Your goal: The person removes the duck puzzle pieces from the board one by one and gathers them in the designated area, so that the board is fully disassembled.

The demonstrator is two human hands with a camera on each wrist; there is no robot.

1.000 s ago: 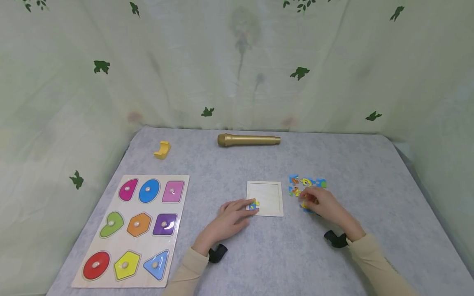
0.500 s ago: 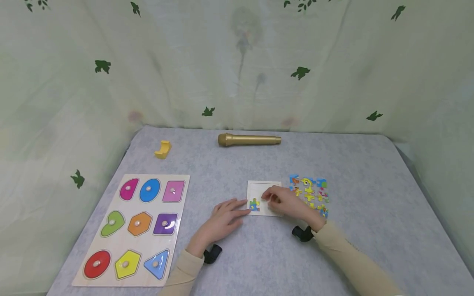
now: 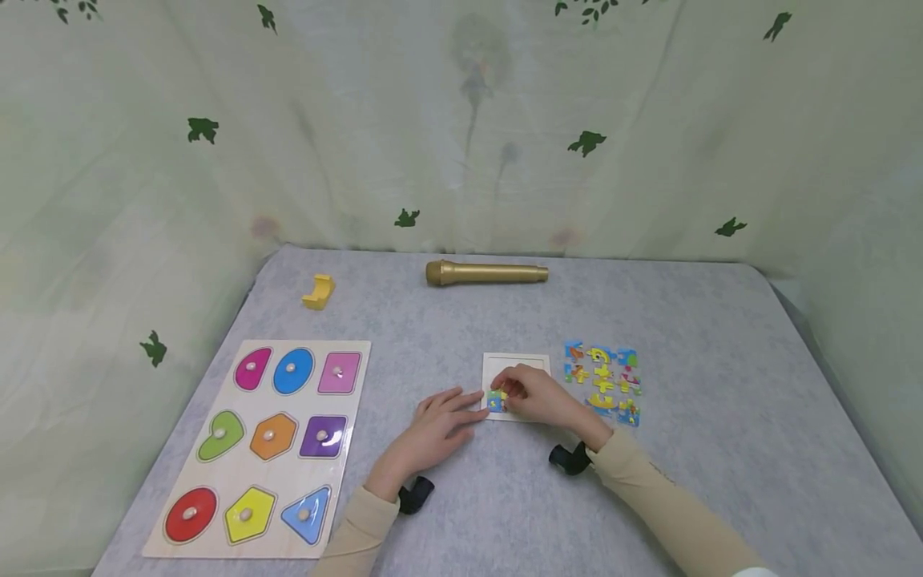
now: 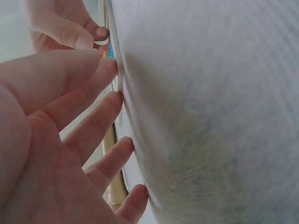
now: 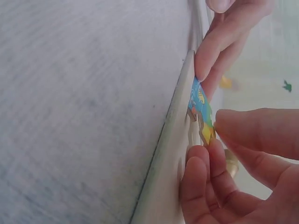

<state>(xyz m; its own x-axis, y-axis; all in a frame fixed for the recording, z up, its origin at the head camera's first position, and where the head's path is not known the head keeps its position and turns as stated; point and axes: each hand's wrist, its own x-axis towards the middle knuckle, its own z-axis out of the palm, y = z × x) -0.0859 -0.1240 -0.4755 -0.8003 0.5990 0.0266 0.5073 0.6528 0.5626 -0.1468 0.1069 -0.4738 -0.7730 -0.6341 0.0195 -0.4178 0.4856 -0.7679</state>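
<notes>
A small square wooden puzzle tray (image 3: 546, 362) lies mid-table in the head view. At its near left corner is a blue, green and yellow jigsaw puzzle piece (image 3: 493, 401). My right hand (image 3: 537, 395) reaches over the tray and pinches this piece by its yellow side; in the right wrist view the piece (image 5: 201, 100) looks slightly tilted. My left hand (image 3: 438, 426) lies beside the tray with fingers extended, fingertips touching its left edge. In the left wrist view, the left fingers (image 4: 96, 126) are spread and the piece is mostly hidden.
Several loose puzzle pieces (image 3: 602, 385) lie right of the tray. A wooden shape board (image 3: 288, 513) with knobbed coloured shapes covers the table's left side. Toward the back are a gold microphone (image 3: 490, 273) and a yellow curved block (image 3: 320, 292). A leaf-patterned curtain (image 3: 346, 120) surrounds the table.
My right hand has moved left from the loose pieces to the tray, and onto the piece in its corner. My left hand has drawn back slightly from that piece to the tray's edge.
</notes>
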